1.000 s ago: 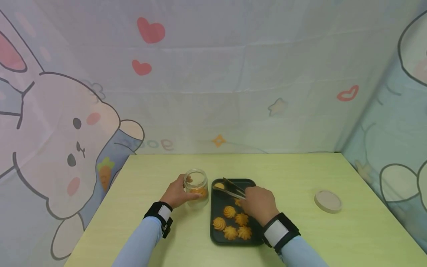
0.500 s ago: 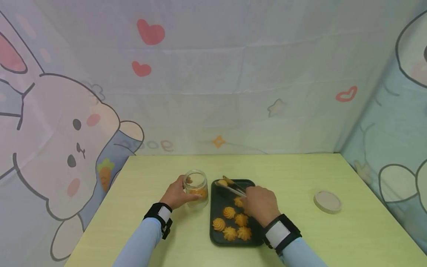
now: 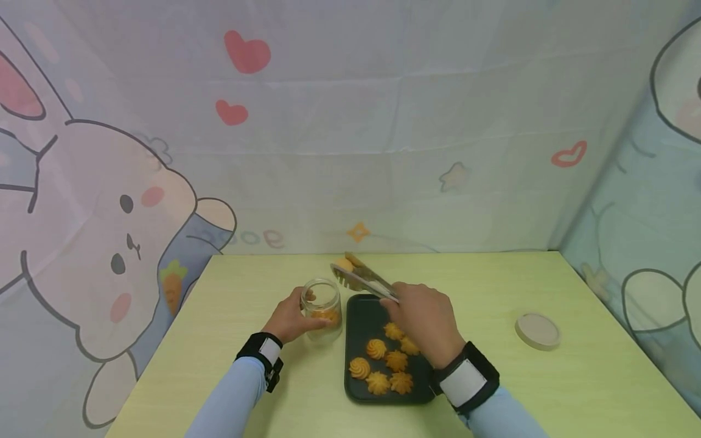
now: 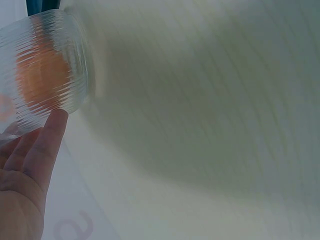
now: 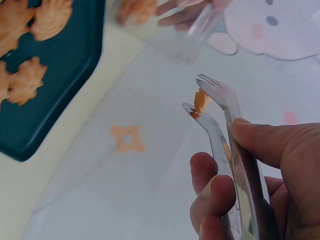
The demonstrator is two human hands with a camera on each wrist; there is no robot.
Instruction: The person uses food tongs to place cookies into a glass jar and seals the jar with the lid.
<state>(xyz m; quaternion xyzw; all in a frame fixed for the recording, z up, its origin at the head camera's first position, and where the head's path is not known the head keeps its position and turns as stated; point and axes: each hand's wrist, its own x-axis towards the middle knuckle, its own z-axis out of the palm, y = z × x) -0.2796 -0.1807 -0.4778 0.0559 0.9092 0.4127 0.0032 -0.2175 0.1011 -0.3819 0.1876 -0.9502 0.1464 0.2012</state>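
Note:
My left hand grips a clear glass jar from its left side, the jar standing upright on the table. Some orange cookies show through the ribbed glass low inside it. My right hand holds metal tongs, thumb on one arm and fingers on the other. Pinched between the tong tips is one cookie, raised above the table behind the jar and tray. Several swirl-shaped cookies lie on a dark baking tray beside the jar. My right hand hides part of the tray.
A round beige lid lies on the right part of the pale yellow table. Behind the table hangs a cloth backdrop printed with hearts and a rabbit.
The tongs have picked up the cookie from the tray's far left corner and lifted it up and leftward. My left hand and the jar have stayed put.

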